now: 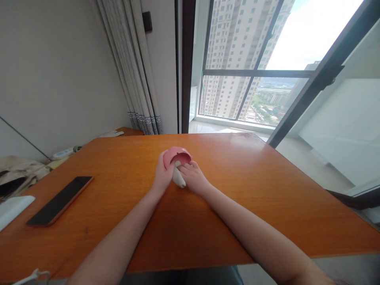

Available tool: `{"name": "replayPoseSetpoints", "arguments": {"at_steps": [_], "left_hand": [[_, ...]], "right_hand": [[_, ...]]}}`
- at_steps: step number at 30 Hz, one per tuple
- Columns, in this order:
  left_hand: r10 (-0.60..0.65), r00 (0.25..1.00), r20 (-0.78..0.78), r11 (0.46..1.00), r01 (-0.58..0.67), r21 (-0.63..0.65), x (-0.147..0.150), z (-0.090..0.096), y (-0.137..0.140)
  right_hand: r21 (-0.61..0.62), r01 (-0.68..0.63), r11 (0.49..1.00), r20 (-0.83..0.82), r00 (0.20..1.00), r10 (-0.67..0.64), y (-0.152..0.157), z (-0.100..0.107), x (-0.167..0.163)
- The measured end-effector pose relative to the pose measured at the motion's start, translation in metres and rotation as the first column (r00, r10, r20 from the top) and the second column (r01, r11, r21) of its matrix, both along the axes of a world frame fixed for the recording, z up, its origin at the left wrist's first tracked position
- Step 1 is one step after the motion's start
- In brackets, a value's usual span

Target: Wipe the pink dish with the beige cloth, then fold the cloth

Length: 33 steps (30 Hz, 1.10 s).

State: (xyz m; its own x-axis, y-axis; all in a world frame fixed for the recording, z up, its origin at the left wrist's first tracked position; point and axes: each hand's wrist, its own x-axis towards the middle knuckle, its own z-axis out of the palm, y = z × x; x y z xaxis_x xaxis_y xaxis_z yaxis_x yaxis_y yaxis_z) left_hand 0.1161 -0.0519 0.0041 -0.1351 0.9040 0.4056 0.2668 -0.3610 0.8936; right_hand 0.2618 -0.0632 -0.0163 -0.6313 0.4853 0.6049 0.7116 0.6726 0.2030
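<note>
A rounded pink shell-like thing [178, 152] with a wide dark opening is held near the middle of the wooden table [231, 170]. My left hand [164, 170] wraps round its left side, the thumb at the front by the opening. At that opening, a white elongated piece [179, 178] with a blunt lower end slants down between my hands; I cannot tell its kind. My right hand [194, 176] has its fingers curled against the white piece and near the pink rim. Part of the white piece is hidden by those fingers.
A dark-screened phone [61, 201] lies to the left, beside a white flat object [14, 209]. A power strip [63, 153] and some cloth [20, 174] are past the left edge. A white cable [32, 276] shows at the lower left. Curtain and window stand beyond.
</note>
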Motion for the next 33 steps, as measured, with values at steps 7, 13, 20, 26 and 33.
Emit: {"name": "replayPoseSetpoints", "arguments": {"at_steps": [7,13,20,26,33], "left_hand": [[0.044,0.999,-0.017,0.992,-0.046,-0.116,-0.01,-0.015,0.007],[0.05,0.992,0.113,0.992,-0.036,-0.123,0.005,-0.026,0.01],[0.065,0.998,0.025,0.989,-0.061,-0.133,-0.01,-0.017,0.014],[-0.097,0.983,-0.153,0.984,0.071,-0.165,-0.018,-0.007,0.013],[-0.049,0.997,0.059,0.996,0.053,-0.068,0.006,-0.007,-0.007]], "right_hand": [[-0.098,0.145,0.984,0.06,0.988,-0.14,0.004,-0.001,0.005],[-0.09,0.078,0.993,-0.024,0.996,-0.081,-0.005,-0.003,-0.003],[-0.148,0.029,0.989,-0.011,0.999,-0.031,-0.011,0.0,-0.018],[-0.144,0.031,0.989,0.127,0.992,-0.012,-0.006,0.014,0.008],[-0.079,0.074,0.994,-0.047,0.996,-0.078,-0.012,0.012,0.0]]}}
